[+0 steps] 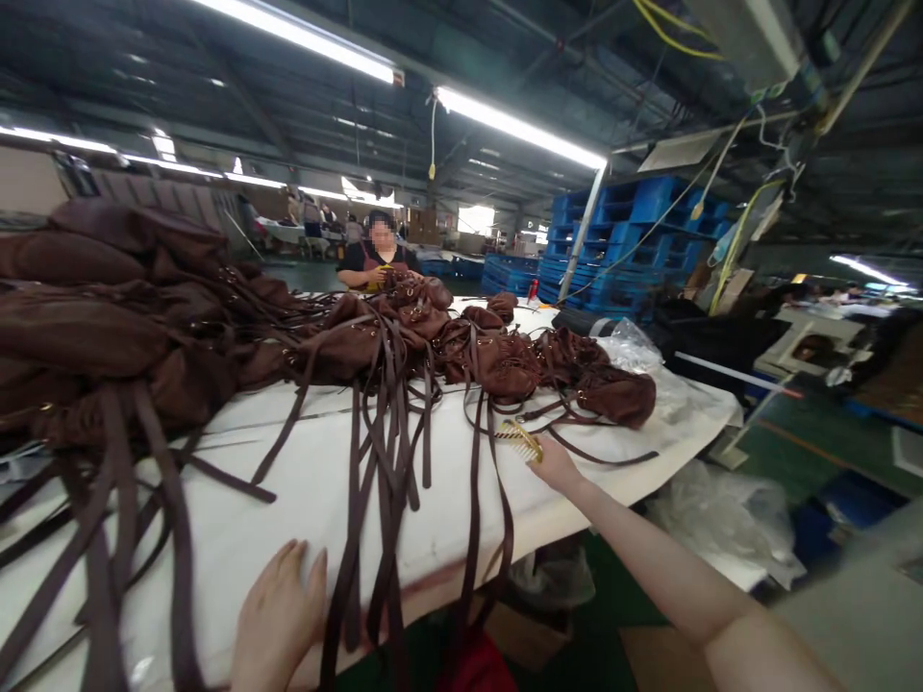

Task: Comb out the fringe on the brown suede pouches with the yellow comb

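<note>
My left hand (278, 615) lies flat and open on the white table top (288, 481), near its front edge, just left of a bundle of brown straps (382, 452). My right hand (552, 463) reaches out to the table's right side and is closed on a yellow comb (520, 439). The comb sits beside thin brown straps that trail from a pile of brown drawstring bags (505, 360).
A big heap of brown bags (93, 308) fills the table's left. A person (375, 255) sits at the far end handling a bag. Clear plastic (635, 351) lies at the right corner. Blue pallets (635, 235) stack behind; floor and plastic bags lie at right.
</note>
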Available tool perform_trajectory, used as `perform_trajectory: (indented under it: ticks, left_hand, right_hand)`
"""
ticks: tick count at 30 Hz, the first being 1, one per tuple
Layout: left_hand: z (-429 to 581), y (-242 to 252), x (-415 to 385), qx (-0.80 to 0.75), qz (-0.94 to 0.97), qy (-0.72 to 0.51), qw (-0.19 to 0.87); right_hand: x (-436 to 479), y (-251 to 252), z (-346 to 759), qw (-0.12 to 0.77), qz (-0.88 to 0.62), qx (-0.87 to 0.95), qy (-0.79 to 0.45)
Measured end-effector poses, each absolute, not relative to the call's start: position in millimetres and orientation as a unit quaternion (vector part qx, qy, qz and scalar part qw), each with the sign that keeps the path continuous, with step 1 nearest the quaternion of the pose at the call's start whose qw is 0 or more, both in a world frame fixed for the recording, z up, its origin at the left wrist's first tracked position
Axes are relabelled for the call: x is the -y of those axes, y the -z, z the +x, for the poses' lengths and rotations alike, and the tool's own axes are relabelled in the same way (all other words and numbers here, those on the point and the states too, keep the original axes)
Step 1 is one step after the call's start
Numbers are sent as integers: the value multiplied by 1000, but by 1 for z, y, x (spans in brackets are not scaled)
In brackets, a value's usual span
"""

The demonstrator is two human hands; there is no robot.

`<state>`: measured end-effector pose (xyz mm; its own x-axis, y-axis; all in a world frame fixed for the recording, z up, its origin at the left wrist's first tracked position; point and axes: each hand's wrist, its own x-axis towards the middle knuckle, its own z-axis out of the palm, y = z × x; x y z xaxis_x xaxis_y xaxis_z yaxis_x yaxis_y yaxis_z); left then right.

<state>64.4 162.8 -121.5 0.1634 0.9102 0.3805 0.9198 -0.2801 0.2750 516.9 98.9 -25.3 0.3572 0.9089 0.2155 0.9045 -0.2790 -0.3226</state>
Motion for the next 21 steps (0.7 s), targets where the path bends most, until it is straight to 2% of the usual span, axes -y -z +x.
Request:
perform_trajectory:
  ticks: [5, 11, 15, 21]
  left_hand:
    - [74, 111, -175, 672, -710, 203, 58]
    - [73, 119, -176, 676, -708, 197, 54]
    - [71, 119, -178, 688, -699, 189, 35]
    - [72, 118, -177, 685, -700, 199, 36]
  right_hand:
    - [-206, 14, 550, 136, -840, 524, 41]
    - [-303, -15, 570, 79, -848, 518, 82]
    - [-319, -17, 572, 33, -851, 518, 76]
    - [-282, -11, 543, 7, -844, 528, 94]
